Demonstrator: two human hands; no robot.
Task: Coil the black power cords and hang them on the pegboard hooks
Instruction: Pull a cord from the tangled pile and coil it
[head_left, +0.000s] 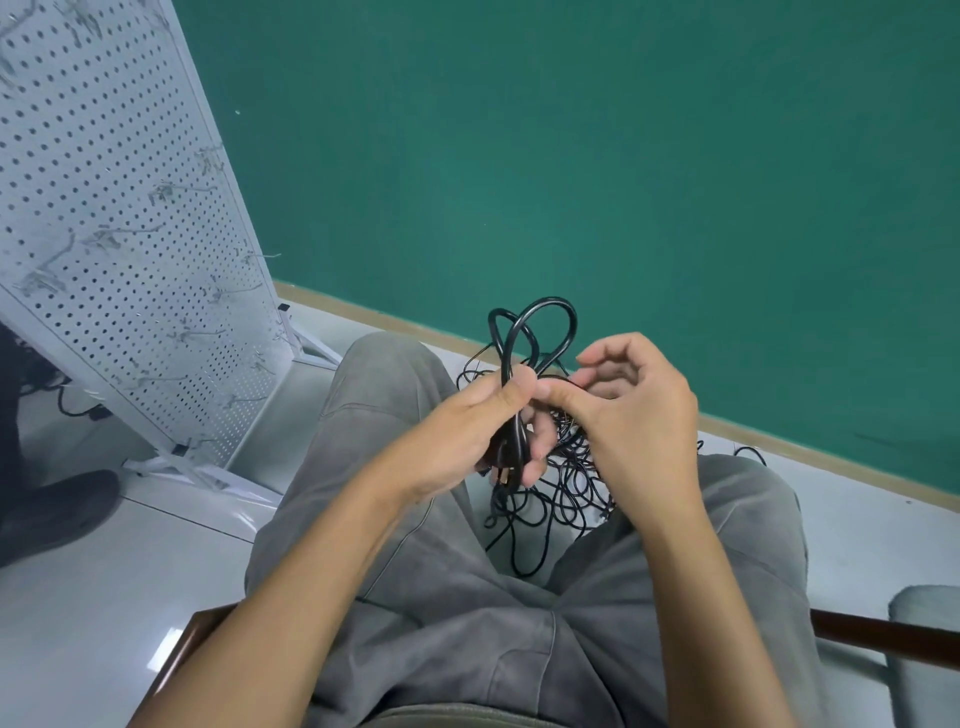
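While the person sits with grey-trousered knees apart, the left hand (470, 426) grips a black rubber-sheathed power cord (540, 332), its fingers curled round several gathered strands and its thumb pressed across them. Above that hand the cord rises in a few rounded loops; below the hand the cord's black moulded plug (506, 462) pokes out of the palm, with what look like metal prongs at its lower end, though they are too small to be sure of. The right hand (636, 410) sits just beside the left, to its right, its thumb reaching over to touch the left thumb and the strands there. Its other fingers are loosely curled, and whether they pinch a strand cannot be told, since they hide whatever lies behind them.

Beneath both hands, between the knees, a tangled heap of thin black cords (563, 493) lies on the pale glossy floor (93, 582). Well to the left of the left hand a white perforated metal pegboard (119, 218) stands tilted on its frame, with small wire hooks (171, 189) scattered over its face. Beyond the hands rises a green wall (571, 156) with a tan skirting strip at its foot.
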